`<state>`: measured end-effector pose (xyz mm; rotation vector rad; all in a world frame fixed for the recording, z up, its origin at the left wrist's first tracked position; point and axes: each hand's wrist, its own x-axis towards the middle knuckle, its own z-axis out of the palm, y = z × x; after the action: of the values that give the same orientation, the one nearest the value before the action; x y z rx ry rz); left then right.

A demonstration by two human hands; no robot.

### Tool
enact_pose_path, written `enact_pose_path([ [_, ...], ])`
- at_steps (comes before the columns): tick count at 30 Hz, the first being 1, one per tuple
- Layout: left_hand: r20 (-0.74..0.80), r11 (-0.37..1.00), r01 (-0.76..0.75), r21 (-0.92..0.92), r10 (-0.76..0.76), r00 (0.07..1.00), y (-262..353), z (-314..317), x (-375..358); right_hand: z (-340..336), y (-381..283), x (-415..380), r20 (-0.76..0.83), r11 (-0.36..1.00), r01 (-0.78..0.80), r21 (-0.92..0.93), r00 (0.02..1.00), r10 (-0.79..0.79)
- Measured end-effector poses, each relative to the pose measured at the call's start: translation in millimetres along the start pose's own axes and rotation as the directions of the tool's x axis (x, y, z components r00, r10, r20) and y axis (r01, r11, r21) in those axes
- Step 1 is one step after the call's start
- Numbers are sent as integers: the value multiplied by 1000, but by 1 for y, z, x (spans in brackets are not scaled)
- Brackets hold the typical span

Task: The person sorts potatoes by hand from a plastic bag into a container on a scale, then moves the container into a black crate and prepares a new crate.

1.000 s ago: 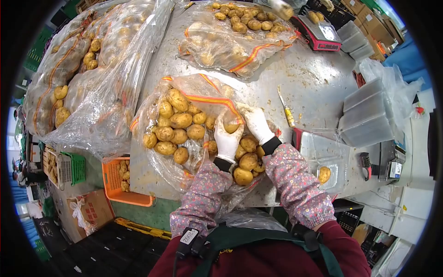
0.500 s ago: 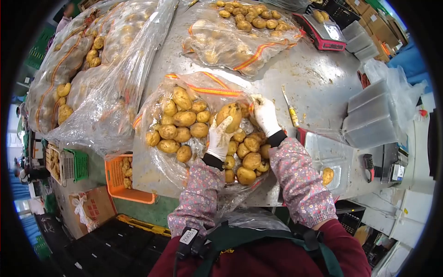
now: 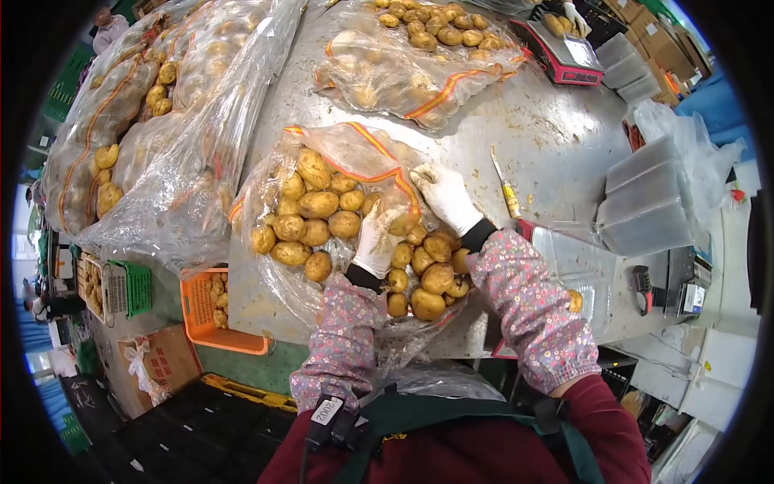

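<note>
A see-through bag (image 3: 278, 173) with an orange-and-yellow striped edge lies spread on the metal table, full of potatoes. My left hand (image 3: 376, 242), in a white glove, is closed around a potato (image 3: 401, 223) that the bag's film partly covers. Just right of it, my gloved right hand (image 3: 446, 196) has its fingers curled at the striped edge of the bag, pinching it. More potatoes (image 3: 438, 278) lie in a heap beside my left hand, below my right wrist.
A yellow-handled knife (image 3: 509, 198) lies to the right, near clear plastic boxes (image 3: 649, 198). Further back are another potato bag (image 3: 387, 73) and a red scale (image 3: 564, 56), where another person's gloved hand (image 3: 576, 18) shows. Large sacks (image 3: 193, 153) fill the left; an orange crate (image 3: 201, 310) stands below.
My right hand has moved left, drawing the striped bag edge over the potato in my left hand. Another person's gloved hand has appeared at the scale.
</note>
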<state>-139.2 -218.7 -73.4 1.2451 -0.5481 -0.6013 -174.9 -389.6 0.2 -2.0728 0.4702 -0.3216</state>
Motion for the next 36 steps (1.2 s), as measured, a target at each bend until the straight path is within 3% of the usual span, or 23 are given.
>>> enact_pose_path([
  [1, -10, 942, 149, -301, -160, 987, 14, 5, -4, -1, 4, 5, -3, 1000, -4, 1, 1000, 4],
  [2, 27, 775, 270, -571, -311, 950, 28, 9, -7, -2, 10, 14, -3, 988, 74, -139, 997, -75],
  [4, 44, 758, 264, -597, -298, 954, 50, 13, -13, -10, 21, 26, -31, 938, 145, -315, 986, -163],
  [5, 56, 738, 253, -625, -281, 958, 59, 12, -15, -27, 6, 31, 22, 963, -45, -266, 998, 53],
  [7, 68, 738, 251, -626, -270, 961, 68, 10, -23, -38, 16, 37, -166, 932, 78, -355, 975, -145],
  [9, 31, 702, 235, -673, -291, 956, 75, 10, -32, -52, 42, 60, -157, 909, 104, -403, 971, -181],
  [10, 106, 588, 255, -768, -275, 955, 71, 5, -35, -60, 54, 66, -137, 883, 137, -450, 966, -219],
  [11, 102, 589, 252, -768, -275, 956, 75, 4, -38, -67, 60, 70, -134, 883, 140, -448, 966, -221],
  [14, 112, 477, 256, -841, -310, 944, 86, 7, -46, -79, 52, 66, -370, 739, 149, -657, 790, -489],
  [15, 109, 474, 253, -844, -310, 944, 85, 8, -48, -76, 36, 52, -365, 737, 152, -659, 792, -490],
  [16, -5, 678, 189, -711, -273, 962, 83, 11, -49, -69, 14, 34, -432, 908, 182, -376, 833, -346],
  [17, -106, 840, 121, -529, -207, 973, 81, 14, -48, -65, -3, 16, -448, 981, 185, -53, 874, -189],
  [18, -148, 879, 39, -475, -123, 981, 93, 20, -51, -65, -13, -6, -210, 993, 39, 111, 978, -15],
  [19, -150, 877, 42, -478, -129, 980, 100, 24, -56, -66, -23, -29, 66, 962, -148, 228, 988, 137],
  [20, -196, 986, -42, -160, 10, 981, 105, 27, -60, -65, -37, -48, 294, 866, -303, 396, 936, 193],
  [21, -189, 976, -122, 179, 156, 969, 109, 29, -64, -61, -51, -67, 511, 720, -472, 508, 839, 190],
  [23, -166, 972, -143, 187, 175, 971, 113, 34, -72, -50, -74, -100, 537, 710, -458, 535, 833, 132],
  [25, -61, 837, -267, 477, 334, 941, 114, 38, -81, -40, -57, -116, 480, 689, -373, 621, 876, 42],
  [27, -72, 884, -268, 384, 317, 946, 119, 44, -87, -44, -57, -132, 412, 526, -365, 768, 911, 29],
  [29, -10, 977, -159, 142, 162, 987, 137, 54, -91, -52, -60, -144, 395, 483, -360, 798, 918, 31],
  [31, 20, 979, -193, 59, 192, 981, 131, 60, -95, -57, -55, -155, 355, 384, -310, 870, 933, -51],
  [35, -48, 989, -146, 23, 147, 988, 134, 96, -101, -75, -56, -183, 313, 427, -295, 855, 949, 29],
  [36, -90, 998, -51, -39, 47, 995, 143, 104, -102, -81, -56, -195, 279, 431, -277, 859, 958, 61],
])
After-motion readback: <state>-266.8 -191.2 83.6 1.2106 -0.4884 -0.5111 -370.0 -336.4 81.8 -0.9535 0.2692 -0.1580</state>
